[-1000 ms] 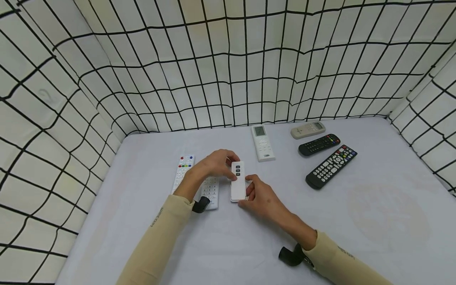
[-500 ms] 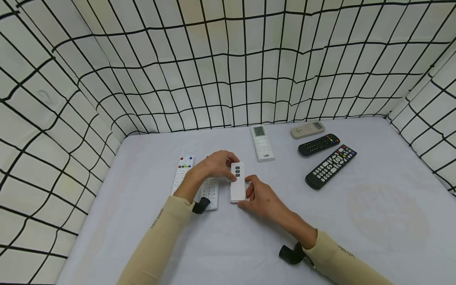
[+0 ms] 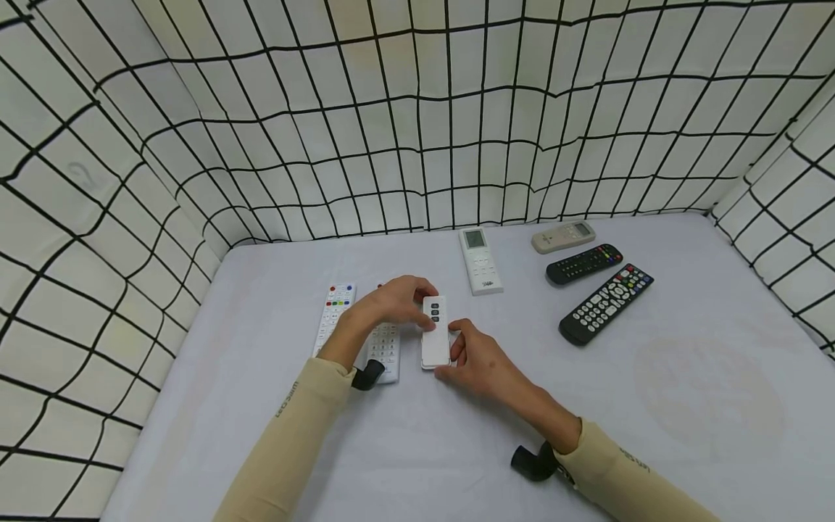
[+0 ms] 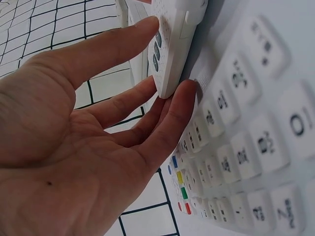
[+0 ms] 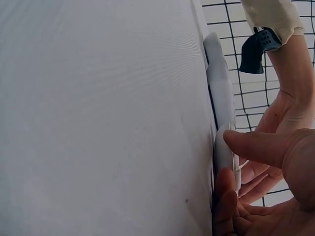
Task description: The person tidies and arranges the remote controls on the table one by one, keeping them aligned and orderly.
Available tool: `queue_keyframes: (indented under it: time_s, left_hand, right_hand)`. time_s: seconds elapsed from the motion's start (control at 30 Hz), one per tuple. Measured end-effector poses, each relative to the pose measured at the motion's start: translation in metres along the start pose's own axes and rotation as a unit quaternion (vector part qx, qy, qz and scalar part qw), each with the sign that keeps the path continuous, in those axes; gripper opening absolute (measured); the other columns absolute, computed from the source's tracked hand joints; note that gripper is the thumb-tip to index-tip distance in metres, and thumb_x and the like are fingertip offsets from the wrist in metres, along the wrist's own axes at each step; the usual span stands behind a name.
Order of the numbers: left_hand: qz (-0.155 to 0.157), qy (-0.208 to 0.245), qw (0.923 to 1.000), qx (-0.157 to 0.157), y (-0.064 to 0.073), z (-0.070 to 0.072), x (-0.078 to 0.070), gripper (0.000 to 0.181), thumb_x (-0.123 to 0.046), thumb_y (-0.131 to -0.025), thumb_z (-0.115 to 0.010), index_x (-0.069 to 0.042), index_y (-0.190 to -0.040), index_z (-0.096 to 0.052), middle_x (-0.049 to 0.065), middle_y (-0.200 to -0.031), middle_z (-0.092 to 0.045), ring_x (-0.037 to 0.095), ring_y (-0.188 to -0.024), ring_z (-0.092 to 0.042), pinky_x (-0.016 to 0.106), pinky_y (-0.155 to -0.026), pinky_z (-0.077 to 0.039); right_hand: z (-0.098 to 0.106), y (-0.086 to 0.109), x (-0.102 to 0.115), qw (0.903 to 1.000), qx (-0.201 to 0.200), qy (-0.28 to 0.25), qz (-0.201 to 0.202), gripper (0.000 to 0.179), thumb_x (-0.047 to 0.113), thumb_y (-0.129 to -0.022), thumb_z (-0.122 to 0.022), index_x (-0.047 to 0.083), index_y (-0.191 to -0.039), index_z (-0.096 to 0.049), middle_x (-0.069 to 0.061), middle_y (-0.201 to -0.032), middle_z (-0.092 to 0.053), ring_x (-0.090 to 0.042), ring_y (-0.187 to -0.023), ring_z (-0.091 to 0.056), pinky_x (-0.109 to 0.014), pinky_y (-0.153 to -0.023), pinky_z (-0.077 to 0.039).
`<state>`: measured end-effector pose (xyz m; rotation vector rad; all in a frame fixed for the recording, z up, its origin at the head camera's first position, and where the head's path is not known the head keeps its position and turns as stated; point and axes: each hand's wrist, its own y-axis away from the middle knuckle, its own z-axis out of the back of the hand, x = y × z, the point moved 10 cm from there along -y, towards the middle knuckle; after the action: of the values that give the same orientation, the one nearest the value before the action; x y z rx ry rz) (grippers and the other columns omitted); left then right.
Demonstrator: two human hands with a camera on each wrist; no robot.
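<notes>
A small white remote control with three dark buttons lies at mid-table, its long side pointing away from me. My left hand holds its far end, thumb on the upper face and fingers at the far edge. The left wrist view shows that thumb beside the dark buttons and the fingertips at the end. With thumb and curled fingers, my right hand grips the near right side; in the right wrist view its thumb presses the remote's rounded end. Under my left forearm, two white many-button remotes are partly hidden.
A white remote with a screen lies behind my hands. To the right are a beige remote, a slim black remote and a larger black remote. Black netting over white walls encloses the table's back and sides.
</notes>
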<state>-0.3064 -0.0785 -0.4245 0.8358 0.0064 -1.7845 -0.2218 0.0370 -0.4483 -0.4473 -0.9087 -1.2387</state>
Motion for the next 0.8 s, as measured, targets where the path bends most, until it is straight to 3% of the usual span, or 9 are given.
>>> queue_keyframes:
  time_s: [0.1, 0.33, 0.57, 0.8]
  left_hand:
    - [-0.001, 0.001, 1.0, -0.001, 0.0, 0.0, -0.001, 0.06, -0.022, -0.088, -0.083, -0.01, -0.143, -0.061, 0.01, -0.135, -0.066, 0.026, -0.126, -0.057, 0.055, -0.123, -0.033]
    - [-0.003, 0.011, 0.9999, -0.003, 0.0, 0.001, -0.003, 0.052, -0.027, -0.095, -0.076, -0.009, -0.142, -0.062, 0.01, -0.134, -0.067, 0.024, -0.12, -0.06, 0.045, -0.113, -0.045]
    - [-0.013, 0.006, 0.9998, -0.01, -0.001, 0.003, -0.008, 0.052, -0.034, -0.101, -0.067, -0.006, -0.144, -0.058, 0.013, -0.142, -0.064, 0.027, -0.13, -0.059, 0.043, -0.112, -0.048]
    - [-0.01, 0.026, 0.9993, -0.026, -0.004, 0.006, -0.009, 0.051, -0.034, -0.103, -0.063, -0.007, -0.146, -0.057, 0.014, -0.146, -0.061, 0.031, -0.137, -0.058, 0.055, -0.118, -0.042]
  right_hand:
    - [0.002, 0.0, -0.001, 1.0, -0.001, -0.003, -0.001, 0.073, 0.013, -0.083, -0.088, -0.002, -0.142, -0.049, -0.003, -0.095, -0.064, -0.012, -0.077, -0.055, -0.021, -0.068, -0.046]
    - [0.004, -0.001, -0.002, 0.9999, 0.002, -0.014, -0.004, 0.062, 0.016, -0.089, -0.083, -0.001, -0.14, -0.052, -0.002, -0.092, -0.066, -0.011, -0.076, -0.057, -0.021, -0.07, -0.047]
    - [0.009, -0.003, -0.004, 0.9997, -0.005, -0.024, -0.009, 0.053, 0.017, -0.094, -0.077, 0.001, -0.139, -0.054, -0.004, -0.093, -0.068, -0.012, -0.075, -0.058, -0.024, -0.069, -0.048]
    - [0.023, -0.006, -0.01, 0.999, -0.028, -0.027, -0.02, 0.052, 0.017, -0.095, -0.076, 0.003, -0.14, -0.054, -0.006, -0.098, -0.068, -0.014, -0.079, -0.06, -0.025, -0.069, -0.05]
